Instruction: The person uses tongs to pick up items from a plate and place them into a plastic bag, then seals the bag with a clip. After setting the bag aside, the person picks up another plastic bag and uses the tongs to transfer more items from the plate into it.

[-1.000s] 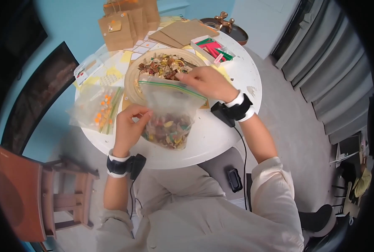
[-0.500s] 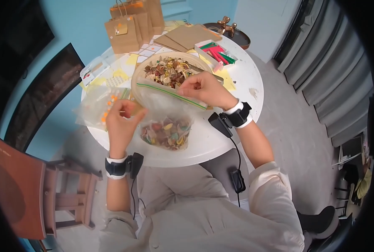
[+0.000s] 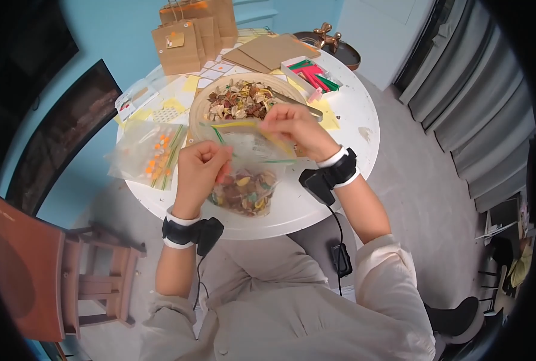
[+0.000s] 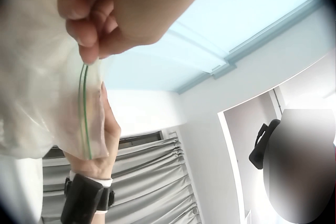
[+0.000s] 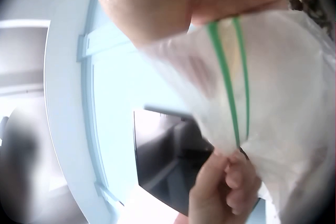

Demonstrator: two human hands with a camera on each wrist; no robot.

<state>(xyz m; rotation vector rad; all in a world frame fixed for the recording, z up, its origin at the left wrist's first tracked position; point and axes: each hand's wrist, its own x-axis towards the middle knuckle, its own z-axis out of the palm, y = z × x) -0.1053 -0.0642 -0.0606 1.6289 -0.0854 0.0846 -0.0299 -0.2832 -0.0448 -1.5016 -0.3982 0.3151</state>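
Observation:
A clear zip bag [image 3: 253,191] stands over the front of the white table, its lower part filled with dried petals and leaves. My left hand [image 3: 199,174] pinches the bag's left edge at the mouth; in the left wrist view, its fingertips sit at the top of the green zip strip [image 4: 84,111]. At the opposite end of the mouth, my right hand [image 3: 299,131] pinches the rim. The mouth is spread between both hands. Just behind the bag lies a round woven tray [image 3: 199,114] heaped with more dried petals [image 3: 242,99].
Left of the bag lies another zip bag [image 3: 126,159] with orange and white bits. A long metal utensil [image 3: 301,103] rests across the tray. Farther back are a box of red and green pieces [image 3: 310,75], cardboard sheets [image 3: 274,51] and brown paper bags [image 3: 177,51].
My left hand has moved right and taken hold of the bag's left edge, after being beside it. The mouth, flat before, has spread. My right hand stays at the rim.

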